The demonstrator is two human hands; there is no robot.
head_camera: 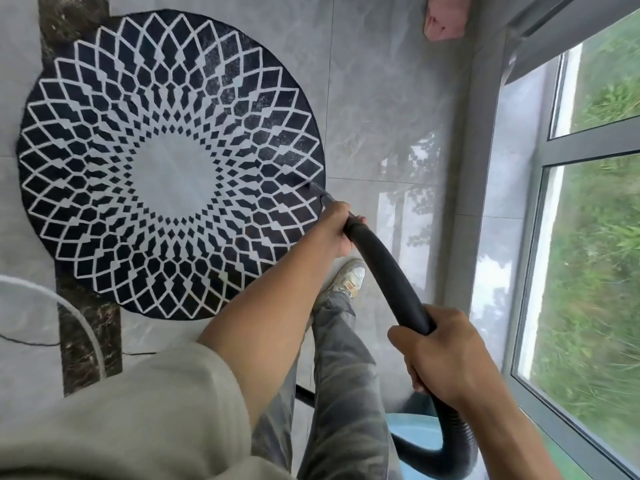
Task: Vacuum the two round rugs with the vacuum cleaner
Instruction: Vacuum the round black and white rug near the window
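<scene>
Your right hand (446, 355) had its fingers (414, 372) curled round the black vacuum hose (391, 282). Farther out, your left hand (337, 233) gripped the hose's front end, just behind the nozzle (320, 192), which touched the round rug (104, 150) at its edge.

Left arm extended from lower left to frame centre, forearm bare; left hand (337, 233) curled round vacuum hose (391, 282). Right hand (446, 355), lower right, grips same hose nearer the body.
</scene>
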